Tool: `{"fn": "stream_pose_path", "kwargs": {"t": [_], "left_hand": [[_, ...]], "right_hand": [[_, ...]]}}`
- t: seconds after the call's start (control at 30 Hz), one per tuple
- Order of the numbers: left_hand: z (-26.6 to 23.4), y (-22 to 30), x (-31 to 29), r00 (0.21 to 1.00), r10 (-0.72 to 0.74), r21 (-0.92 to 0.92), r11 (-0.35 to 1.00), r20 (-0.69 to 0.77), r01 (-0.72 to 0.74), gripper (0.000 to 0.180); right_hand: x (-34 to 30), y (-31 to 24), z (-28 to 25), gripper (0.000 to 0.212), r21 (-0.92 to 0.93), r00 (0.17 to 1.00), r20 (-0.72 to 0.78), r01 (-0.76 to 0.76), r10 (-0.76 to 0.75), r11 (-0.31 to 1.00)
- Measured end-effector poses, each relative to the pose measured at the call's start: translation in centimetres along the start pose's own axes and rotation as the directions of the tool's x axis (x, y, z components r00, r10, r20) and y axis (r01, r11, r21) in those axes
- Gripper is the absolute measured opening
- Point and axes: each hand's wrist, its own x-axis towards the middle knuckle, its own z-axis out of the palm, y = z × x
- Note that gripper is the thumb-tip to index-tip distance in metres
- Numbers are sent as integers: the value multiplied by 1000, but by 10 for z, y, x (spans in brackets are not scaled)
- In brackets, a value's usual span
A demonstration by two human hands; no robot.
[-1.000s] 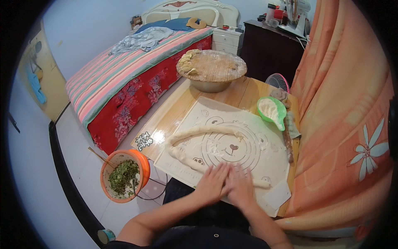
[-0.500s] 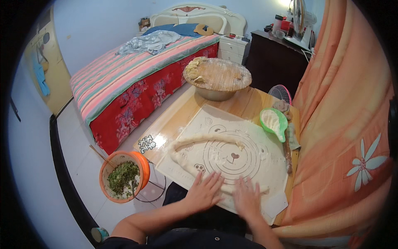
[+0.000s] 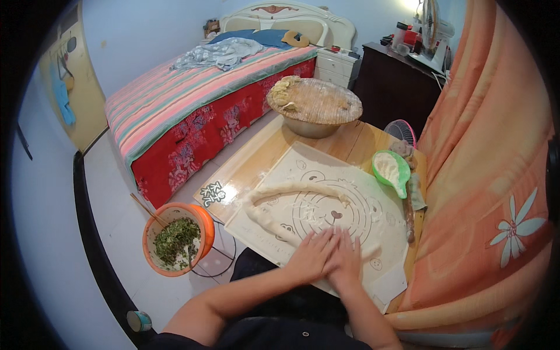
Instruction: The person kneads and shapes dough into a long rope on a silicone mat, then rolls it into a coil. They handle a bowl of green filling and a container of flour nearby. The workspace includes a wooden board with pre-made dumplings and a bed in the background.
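Note:
A long rope of dough point(image 3: 265, 220) lies bent in a loop on the white mat point(image 3: 296, 159), which has a bear face and rings drawn on it. Its near stretch passes under my hands. My left hand point(image 3: 312, 258) rests flat on that stretch, fingers extended and holding nothing. Beside it my right hand point(image 3: 345, 263) also lies flat with straight fingers, the two hands touching and partly overlapping. They hide part of the dough, and one end pokes out to the right of my right hand. The other end lies farther away, over the bear drawing.
A green scoop point(image 3: 401, 185) of flour and a wooden rolling pin point(image 3: 410, 229) lie at the table's right side. At the back, a floured round board point(image 3: 321, 100) covers a large bowl point(image 3: 313, 129). An orange bowl point(image 3: 149, 238) of chopped green filling stands left, below table height.
My hands have come together along the near dough stretch; before, they were apart. My left hand has moved right. The whole view has shifted slightly.

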Motion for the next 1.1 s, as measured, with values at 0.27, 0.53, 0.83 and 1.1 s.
{"fn": "stream_pose_path", "kwargs": {"t": [0.27, 0.53, 0.83, 1.1], "left_hand": [[-1, -9, 14, 996, -65, 233, 969, -55, 76, 71], [-36, -19, -32, 986, 95, 192, 974, 140, -121, 66], [-27, -57, 30, 994, -113, 374, 922, 10, 101, 61], [-3, -29, 71, 990, -24, 187, 981, -137, 50, 58]], "right_hand": [[7, 26, -1, 51, 87, 964, -10, -265, 266, 960], [-61, 9, -28, 54, 104, 997, 50, -68, 63, 992], [26, 76, 0, 58, 37, 945, 42, -326, 324, 945], [24, 82, -1, 58, 145, 946, 128, -316, 299, 938]]}}
